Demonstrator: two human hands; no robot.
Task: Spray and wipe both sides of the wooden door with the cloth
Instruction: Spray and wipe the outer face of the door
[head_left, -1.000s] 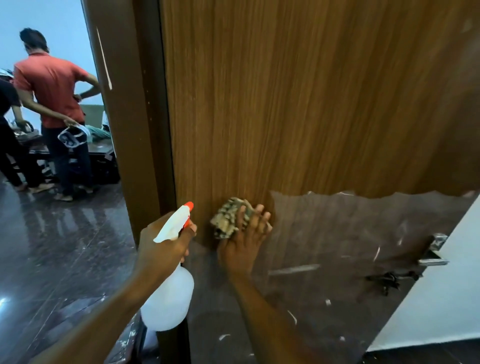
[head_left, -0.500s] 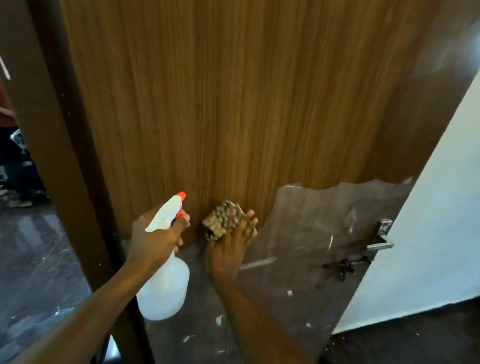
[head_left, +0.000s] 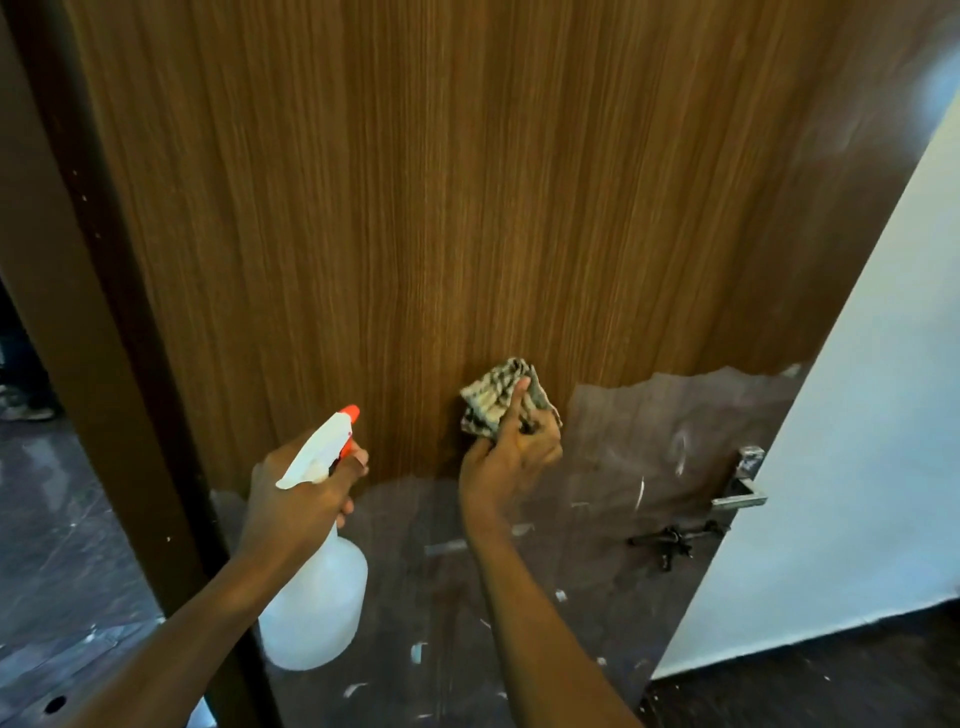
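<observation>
R hand (head_left: 511, 457) pinches the cloth (head_left: 498, 397) vs the door (head_left: 415, 208), low on its wood, to rub, while L hand (head_left: 301, 493) grips the bottle (head_left: 317, 608) near the door's edge, nozzle doorward, prob. for respraying.

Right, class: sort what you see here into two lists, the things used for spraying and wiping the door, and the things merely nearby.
In use:
wooden door
spray bottle, held in the left hand
cloth, held against the door by the right hand

Merely nearby:
door handle
white wall
door frame
floor
</observation>
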